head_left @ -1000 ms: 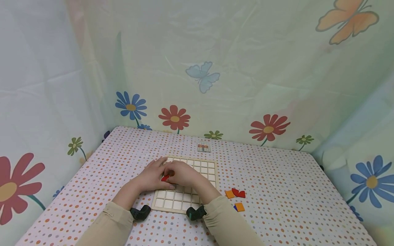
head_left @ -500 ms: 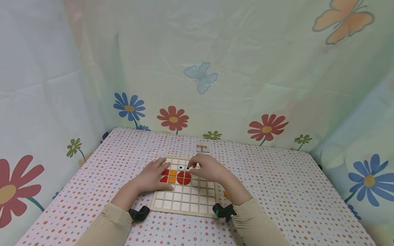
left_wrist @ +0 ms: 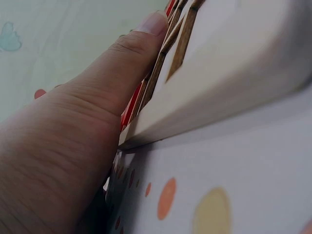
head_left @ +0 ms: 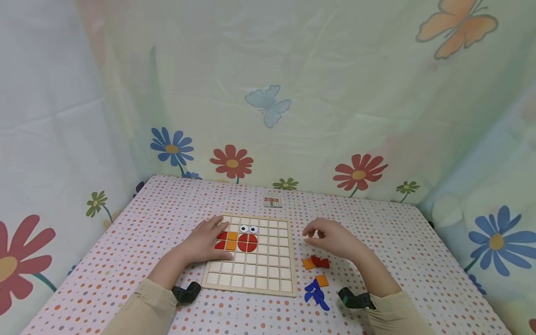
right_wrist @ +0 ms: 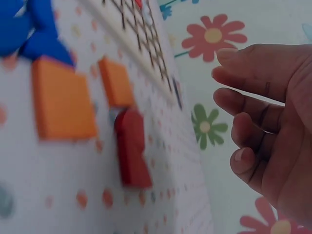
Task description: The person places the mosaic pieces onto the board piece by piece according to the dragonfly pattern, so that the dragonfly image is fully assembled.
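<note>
1. Right hand (head_left: 332,238): fingers loosely curled, thumb apart, holding nothing; a gap separates it from the board's (head_left: 250,269) right edge.
2. Left hand (head_left: 204,243): fingers spread, pinching nothing, resting across the board's left edge, covering some cells.
3. Red disc (head_left: 243,247), orange squares (head_left: 232,236) and eyes (head_left: 253,230) sit toward the board's far left corner.
4. Loose blue pieces (head_left: 316,284), orange tiles (head_left: 322,280) and red pieces (head_left: 324,263) lie off its near right corner.
5. Card (head_left: 273,200): near the table's (head_left: 377,260) far edge.

Head view: soft, even light; stretching toward edges. Left wrist: dim; board (left_wrist: 209,92) blurred at upper right, faint shadow on tabletop (left_wrist: 263,165). Right wrist: dim; blue pieces (right_wrist: 44,48) and orange squares (right_wrist: 63,102) out of focus, fingers (right_wrist: 263,61) sharper.
</note>
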`<action>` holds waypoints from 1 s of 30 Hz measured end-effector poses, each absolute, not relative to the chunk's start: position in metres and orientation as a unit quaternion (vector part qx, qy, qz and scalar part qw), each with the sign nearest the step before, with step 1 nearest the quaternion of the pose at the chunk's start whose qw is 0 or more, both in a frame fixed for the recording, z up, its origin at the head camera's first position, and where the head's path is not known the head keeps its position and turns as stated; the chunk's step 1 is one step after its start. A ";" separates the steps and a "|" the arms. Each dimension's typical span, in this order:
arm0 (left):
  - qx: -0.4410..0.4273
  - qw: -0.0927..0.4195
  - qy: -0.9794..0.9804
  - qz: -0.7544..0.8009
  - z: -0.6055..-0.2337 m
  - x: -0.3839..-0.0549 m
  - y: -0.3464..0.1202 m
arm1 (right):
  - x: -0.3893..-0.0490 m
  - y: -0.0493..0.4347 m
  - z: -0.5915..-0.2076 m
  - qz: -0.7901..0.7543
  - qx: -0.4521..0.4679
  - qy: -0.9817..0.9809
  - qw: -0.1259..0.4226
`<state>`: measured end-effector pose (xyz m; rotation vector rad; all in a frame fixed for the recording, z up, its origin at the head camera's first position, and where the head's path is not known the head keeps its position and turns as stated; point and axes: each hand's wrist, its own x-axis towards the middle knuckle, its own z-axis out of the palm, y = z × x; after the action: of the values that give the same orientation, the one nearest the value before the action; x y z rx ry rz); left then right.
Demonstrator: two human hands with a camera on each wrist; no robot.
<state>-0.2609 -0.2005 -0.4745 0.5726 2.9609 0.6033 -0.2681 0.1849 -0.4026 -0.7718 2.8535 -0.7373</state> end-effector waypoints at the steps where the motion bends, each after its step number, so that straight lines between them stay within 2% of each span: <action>1: 0.186 0.033 0.962 0.196 -0.475 -0.261 -0.201 | -0.267 0.190 -0.405 -0.241 -0.248 0.937 0.051; 17: 0.188 0.034 0.961 0.202 -0.473 -0.261 -0.201 | -0.264 0.219 -0.429 -0.280 -0.220 0.927 0.116; 30: 0.191 0.031 0.961 0.197 -0.476 -0.262 -0.202 | -0.265 0.217 -0.444 -0.277 -0.269 0.909 0.157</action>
<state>-0.2618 -0.2020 -0.4763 0.5869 2.9609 0.6072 -0.2647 0.2172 -0.4439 -0.7711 2.6013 -0.7913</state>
